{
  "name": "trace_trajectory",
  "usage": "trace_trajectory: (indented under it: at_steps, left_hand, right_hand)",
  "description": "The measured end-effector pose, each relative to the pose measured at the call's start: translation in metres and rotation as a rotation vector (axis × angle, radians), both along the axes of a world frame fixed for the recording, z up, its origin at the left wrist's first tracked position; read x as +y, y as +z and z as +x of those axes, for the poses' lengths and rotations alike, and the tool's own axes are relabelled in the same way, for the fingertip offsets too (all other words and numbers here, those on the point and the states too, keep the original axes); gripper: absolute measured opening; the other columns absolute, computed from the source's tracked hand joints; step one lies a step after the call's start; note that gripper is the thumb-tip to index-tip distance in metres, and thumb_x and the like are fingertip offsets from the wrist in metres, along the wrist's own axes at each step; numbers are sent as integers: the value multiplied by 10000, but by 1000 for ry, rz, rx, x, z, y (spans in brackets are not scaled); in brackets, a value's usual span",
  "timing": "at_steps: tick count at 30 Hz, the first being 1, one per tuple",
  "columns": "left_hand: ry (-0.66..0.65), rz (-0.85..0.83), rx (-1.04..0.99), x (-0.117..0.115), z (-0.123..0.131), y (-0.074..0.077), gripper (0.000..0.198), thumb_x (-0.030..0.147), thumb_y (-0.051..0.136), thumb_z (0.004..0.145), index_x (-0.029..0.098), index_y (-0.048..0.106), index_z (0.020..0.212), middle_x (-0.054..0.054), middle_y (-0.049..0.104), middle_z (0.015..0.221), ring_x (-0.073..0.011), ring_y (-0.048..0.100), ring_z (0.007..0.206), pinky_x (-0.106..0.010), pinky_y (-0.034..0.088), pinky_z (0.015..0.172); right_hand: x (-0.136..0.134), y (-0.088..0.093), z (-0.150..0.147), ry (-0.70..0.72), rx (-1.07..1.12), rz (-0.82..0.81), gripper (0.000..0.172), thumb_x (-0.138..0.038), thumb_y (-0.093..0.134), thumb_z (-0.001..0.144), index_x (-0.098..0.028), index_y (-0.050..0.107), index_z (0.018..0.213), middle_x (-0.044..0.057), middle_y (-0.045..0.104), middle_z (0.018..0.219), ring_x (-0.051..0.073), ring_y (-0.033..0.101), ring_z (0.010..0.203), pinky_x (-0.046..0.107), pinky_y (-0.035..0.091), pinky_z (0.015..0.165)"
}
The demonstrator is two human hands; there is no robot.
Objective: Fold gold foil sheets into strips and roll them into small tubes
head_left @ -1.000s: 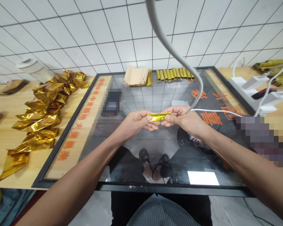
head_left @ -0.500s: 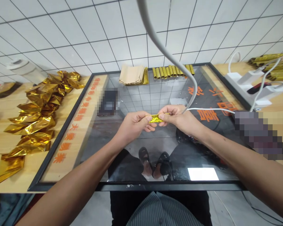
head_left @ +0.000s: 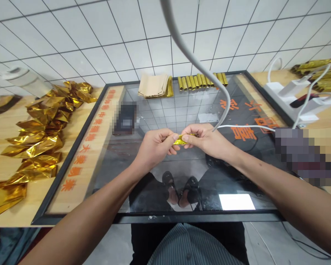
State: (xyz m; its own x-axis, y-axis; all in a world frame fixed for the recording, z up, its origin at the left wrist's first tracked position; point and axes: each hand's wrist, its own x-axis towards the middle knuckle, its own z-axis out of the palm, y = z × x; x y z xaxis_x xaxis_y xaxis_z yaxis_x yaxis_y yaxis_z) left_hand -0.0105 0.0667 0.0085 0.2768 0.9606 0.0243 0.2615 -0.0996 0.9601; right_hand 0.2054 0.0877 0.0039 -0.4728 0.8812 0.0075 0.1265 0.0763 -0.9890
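Observation:
A small piece of gold foil paper is held between my two hands above the glass tabletop. My left hand pinches its left end, thumb on top and fingers curled beneath. At the other end, my right hand grips it the same way, close to the left thumb. The fingers cover much of the foil, so its full shape is hidden. Beyond the hands lie a row of gold paper rolls and a stack of brown-backed gold paper sheets.
Folded gold foil pieces spread over the wood at left, near a white bottle. A dark box-like object, partly blurred, lies on the glass. At right are a white power strip and more gold rolls. A white cable hangs in front.
My hands have drawn slightly closer together, and less of the gold foil shows between the thumbs. The view has shifted a little.

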Motion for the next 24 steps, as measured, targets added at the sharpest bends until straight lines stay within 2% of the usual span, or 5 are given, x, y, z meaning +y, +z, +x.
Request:
trace_trajectory:
  at_steps: [5, 11, 14, 19, 24]
  left_hand:
    - [-21, -38, -11, -2, 3, -1, 246, 396, 716, 979, 169, 754, 891, -33, 801, 731, -135, 746, 614, -202, 582, 570]
    - [-75, -160, -64, -2, 7, 0, 156, 315, 746, 925, 161, 749, 900, -18, 772, 688, -118, 705, 549, -200, 587, 536]
    - [-61, -140, -62, -3, 7, 1, 161, 311, 745, 928, 161, 738, 870, -17, 770, 699, -113, 705, 561, -192, 584, 537]
    - [-20, -44, -99, -5, 8, -1, 196, 313, 755, 941, 155, 744, 826, -24, 782, 740, -103, 716, 603, -178, 583, 564]
    - [8, -106, -169, -5, 7, 0, 250, 343, 734, 966, 162, 724, 793, -29, 787, 725, -108, 699, 550, -197, 570, 529]
  right_hand:
    - [-1, -1, -2, -35, -46, 152, 308, -473, 757, 971, -196, 716, 845, -16, 630, 726, 139, 520, 679, 294, 402, 627]
    - [1, -3, -1, -27, 50, 101, 339, -529, 765, 968, -198, 704, 921, 2, 663, 786, 154, 553, 710, 305, 427, 649]
    - [0, -3, -1, -15, 20, 139, 291, -477, 752, 984, -200, 720, 904, 2, 660, 806, 154, 554, 739, 305, 429, 676]
    - [1, -4, 1, -10, 49, 80, 290, -466, 757, 980, -194, 718, 889, 5, 662, 810, 158, 560, 759, 312, 432, 706]
    - [1, -4, -1, -30, 79, 72, 331, -516, 789, 957, -196, 727, 899, 10, 679, 827, 167, 586, 775, 321, 454, 724]
